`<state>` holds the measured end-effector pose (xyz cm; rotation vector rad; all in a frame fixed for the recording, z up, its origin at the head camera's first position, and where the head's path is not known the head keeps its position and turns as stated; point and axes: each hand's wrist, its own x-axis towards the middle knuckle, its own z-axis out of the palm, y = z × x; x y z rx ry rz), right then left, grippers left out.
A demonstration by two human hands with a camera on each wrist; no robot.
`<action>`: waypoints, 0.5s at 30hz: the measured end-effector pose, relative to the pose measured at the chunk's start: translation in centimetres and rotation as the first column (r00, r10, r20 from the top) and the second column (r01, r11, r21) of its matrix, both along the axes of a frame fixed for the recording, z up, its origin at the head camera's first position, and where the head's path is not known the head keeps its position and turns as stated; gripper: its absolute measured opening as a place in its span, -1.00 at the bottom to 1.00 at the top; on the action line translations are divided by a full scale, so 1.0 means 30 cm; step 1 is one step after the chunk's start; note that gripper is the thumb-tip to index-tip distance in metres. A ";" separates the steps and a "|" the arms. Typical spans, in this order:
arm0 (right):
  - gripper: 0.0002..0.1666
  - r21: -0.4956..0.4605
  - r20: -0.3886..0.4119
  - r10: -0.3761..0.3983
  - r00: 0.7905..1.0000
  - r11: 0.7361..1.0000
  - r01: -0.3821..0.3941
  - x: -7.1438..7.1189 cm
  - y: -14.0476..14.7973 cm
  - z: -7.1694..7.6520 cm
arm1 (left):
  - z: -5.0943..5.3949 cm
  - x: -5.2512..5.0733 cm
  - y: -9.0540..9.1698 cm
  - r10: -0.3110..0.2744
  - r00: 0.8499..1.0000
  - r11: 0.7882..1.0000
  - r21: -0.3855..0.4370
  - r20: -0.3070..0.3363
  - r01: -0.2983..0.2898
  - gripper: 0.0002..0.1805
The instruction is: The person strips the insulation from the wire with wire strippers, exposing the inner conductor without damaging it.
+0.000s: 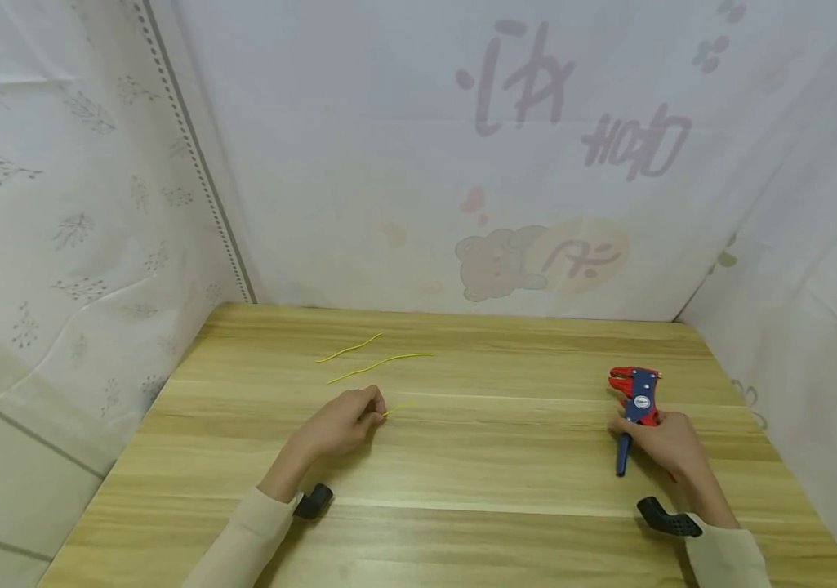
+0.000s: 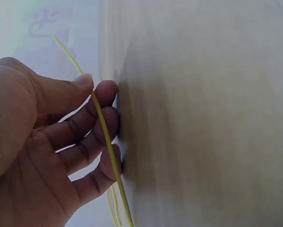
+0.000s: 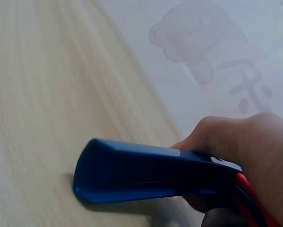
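Thumb (image 2: 61, 97) and fingers (image 2: 73, 130) of the left hand (image 1: 337, 423), at roughly ten o'clock on the tabletop (image 1: 484, 539), pinch a thin yellow wire (image 1: 398, 407) whose far end points to two o'clock. It looks very light and bendy, perhaps easily kinked; fingertips near the end to be worked should steady it. From that hand, a short loose wire (image 1: 348, 349) lies at twelve o'clock and a longer wire (image 1: 377, 365) at one, both best pinched mid-length. Far across, near three o'clock, a red-and-blue wire stripper (image 1: 641, 396) sits in the right hand (image 1: 671, 441), red jaws facing nine, blue handle (image 1: 622, 457) towards six. It seems stiff, sturdy and heavier, best gripped round both handles; I cannot tell how hard they are squeezed. No container shows.
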<state>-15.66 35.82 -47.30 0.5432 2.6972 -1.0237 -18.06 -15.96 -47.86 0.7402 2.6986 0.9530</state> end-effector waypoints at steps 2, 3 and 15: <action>-0.26 -0.036 0.013 -0.007 1.000 0.999 0.007 0.000 -0.004 0.001 | 0.000 -0.001 -0.002 -0.004 1.000 1.000 0.012 -0.012 0.004 -0.99; -0.25 -0.057 0.018 -0.008 1.000 0.998 0.009 0.000 -0.006 0.003 | 0.000 -0.001 -0.004 -0.003 1.000 1.000 0.022 -0.021 0.004 -0.97; -0.10 -0.345 -0.025 0.071 0.997 0.936 -0.076 -0.012 -0.023 0.017 | -0.004 -0.005 -0.002 -0.003 0.996 0.998 0.060 -0.087 0.008 -0.91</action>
